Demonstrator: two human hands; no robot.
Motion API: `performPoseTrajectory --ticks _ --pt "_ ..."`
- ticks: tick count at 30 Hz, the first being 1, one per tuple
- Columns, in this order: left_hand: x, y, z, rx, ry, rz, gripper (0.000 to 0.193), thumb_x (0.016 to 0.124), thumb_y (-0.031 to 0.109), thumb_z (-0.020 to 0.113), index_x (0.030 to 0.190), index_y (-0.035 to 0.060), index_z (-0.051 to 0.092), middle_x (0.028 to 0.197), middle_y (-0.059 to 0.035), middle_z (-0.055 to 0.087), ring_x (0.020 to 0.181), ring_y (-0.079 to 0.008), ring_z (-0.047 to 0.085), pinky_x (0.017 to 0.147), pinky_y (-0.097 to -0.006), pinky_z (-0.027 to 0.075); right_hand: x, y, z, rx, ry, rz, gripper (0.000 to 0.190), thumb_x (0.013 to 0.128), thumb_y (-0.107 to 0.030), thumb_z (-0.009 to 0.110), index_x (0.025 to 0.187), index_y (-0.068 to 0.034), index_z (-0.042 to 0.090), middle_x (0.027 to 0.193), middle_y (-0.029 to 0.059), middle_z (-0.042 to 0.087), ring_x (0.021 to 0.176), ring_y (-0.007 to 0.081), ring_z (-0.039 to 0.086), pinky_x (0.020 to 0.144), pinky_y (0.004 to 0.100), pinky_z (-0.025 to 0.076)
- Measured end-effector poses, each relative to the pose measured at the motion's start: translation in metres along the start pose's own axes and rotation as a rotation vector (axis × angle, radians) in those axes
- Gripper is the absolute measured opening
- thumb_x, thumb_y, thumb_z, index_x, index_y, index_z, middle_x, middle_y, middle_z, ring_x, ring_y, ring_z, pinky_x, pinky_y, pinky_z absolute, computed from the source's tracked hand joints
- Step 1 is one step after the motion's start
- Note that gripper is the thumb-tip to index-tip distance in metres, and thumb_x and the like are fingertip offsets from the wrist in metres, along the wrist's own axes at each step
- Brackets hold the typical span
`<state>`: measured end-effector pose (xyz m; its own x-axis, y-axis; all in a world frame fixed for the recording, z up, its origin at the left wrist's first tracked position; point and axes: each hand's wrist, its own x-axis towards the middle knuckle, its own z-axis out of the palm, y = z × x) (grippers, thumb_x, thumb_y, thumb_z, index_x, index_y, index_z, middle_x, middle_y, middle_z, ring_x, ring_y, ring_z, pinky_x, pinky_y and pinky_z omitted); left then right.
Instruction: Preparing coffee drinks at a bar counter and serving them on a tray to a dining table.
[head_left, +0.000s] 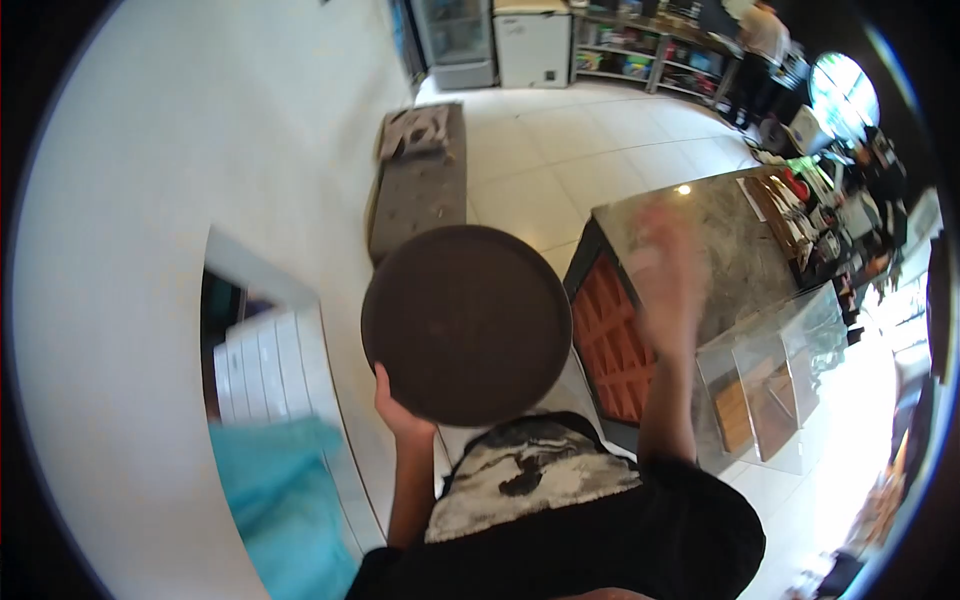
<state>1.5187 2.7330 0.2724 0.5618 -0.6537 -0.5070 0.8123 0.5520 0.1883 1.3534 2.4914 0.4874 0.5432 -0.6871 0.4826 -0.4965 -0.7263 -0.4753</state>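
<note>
A round, dark brown serving tray (465, 326) lies level in front of my body, its upper face bare. My left hand (401, 409) grips it at the lower left rim, thumb along the edge and the other fingers hidden beneath. Over the near part of a grey stone-like countertop (735, 255), my right hand (664, 277) is stretched out and blurred by motion. It appears to hold nothing, and whether it touches the counter cannot be told.
Reddish geometric panelling (611, 337) fronts the counter, which carries a clear display case (772, 397) and a cutlery tray (780, 217). A grey tufted bench (424, 187) lines the wall. Teal cloth (285, 502) hangs left. Beyond stand a chest freezer (532, 49) and a person (761, 45).
</note>
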Motion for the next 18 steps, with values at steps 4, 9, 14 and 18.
performPoseTrajectory --ticks 4,9,14,18 --pt "-0.006 -0.023 0.003 0.011 -0.087 -0.087 0.055 0.107 0.042 0.044 0.148 0.0053 0.047 0.150 -0.0132 0.052 0.135 -0.0349 0.051 0.114 -0.0497 0.039 -0.163 0.107 0.063 0.613 -0.340 0.606 0.054 0.103 -0.023 0.061 0.149 -0.001 0.042 0.148 0.0182 0.049 0.142 0.0290 0.040 0.117 0.0387 0.030" --pt "-0.013 -0.027 0.082 0.134 0.141 -0.205 0.056 0.108 0.042 0.042 0.150 0.0049 0.045 0.151 -0.0129 0.050 0.136 -0.0350 0.049 0.115 -0.0501 0.038 -0.168 0.071 0.058 0.712 -0.017 0.902 0.057 0.106 -0.021 0.056 0.155 -0.005 0.032 0.151 0.0157 0.044 0.136 0.0245 0.048 0.111 0.0358 0.039" --pt "0.071 -0.023 0.128 0.115 0.047 -0.224 0.057 0.107 0.042 0.043 0.148 0.0033 0.046 0.150 -0.0138 0.051 0.135 -0.0347 0.050 0.115 -0.0498 0.038 -0.039 0.092 0.063 0.934 0.139 0.989 0.057 0.108 -0.027 0.053 0.158 -0.010 0.031 0.145 0.0168 0.050 0.130 0.0194 0.052 0.106 0.0310 0.043" --pt "0.095 -0.044 0.117 0.117 -0.050 -0.297 0.057 0.106 0.042 0.046 0.146 0.0027 0.048 0.149 -0.0138 0.053 0.134 -0.0342 0.052 0.114 -0.0490 0.039 -0.086 0.149 0.080 0.944 0.115 1.087 0.053 0.108 -0.030 0.052 0.155 -0.009 0.038 0.140 0.0126 0.056 0.124 0.0174 0.055 0.102 0.0301 0.045"
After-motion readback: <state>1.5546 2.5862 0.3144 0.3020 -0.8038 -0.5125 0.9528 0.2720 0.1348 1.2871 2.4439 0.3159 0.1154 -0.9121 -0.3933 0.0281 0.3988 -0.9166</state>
